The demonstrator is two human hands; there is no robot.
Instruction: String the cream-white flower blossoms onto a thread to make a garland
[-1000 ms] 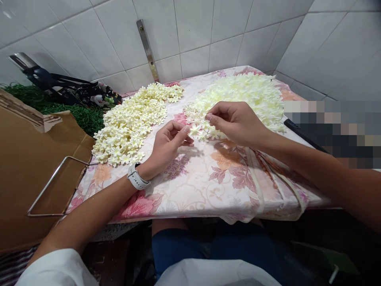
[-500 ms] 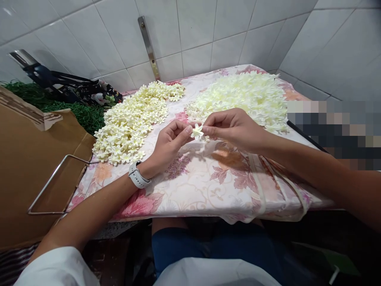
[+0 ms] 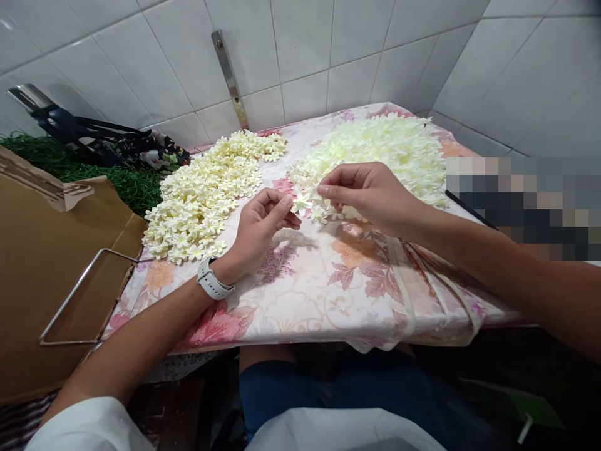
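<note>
Between thumb and fingers of my left hand (image 3: 265,219) is pinched a small cream-white flower (image 3: 301,202), its open face turned toward me. A short gap to its right, my right hand (image 3: 364,191) has thumb and forefinger pressed together; whatever they may hold is hidden. Just beyond and below my right fingers, loose pale flowers (image 3: 320,215) lie on the cloth. Behind my right hand spreads a pile of larger white petal pieces (image 3: 380,141). To the left of my left hand is a long heap of small cream flowers (image 3: 201,191).
A floral tablecloth (image 3: 300,300) covers the table. At left stand a cardboard box (image 3: 61,269) with a metal wire handle (image 3: 70,294), green shredded grass (image 3: 126,185) and a dark folded umbrella (image 3: 103,138). White tiled wall (image 3: 305,56) closes off the back.
My right hand has drawn slightly away from my left, opening a gap between them. The flower that was between both hands is now at my left fingertips. The view has shifted slightly.
</note>
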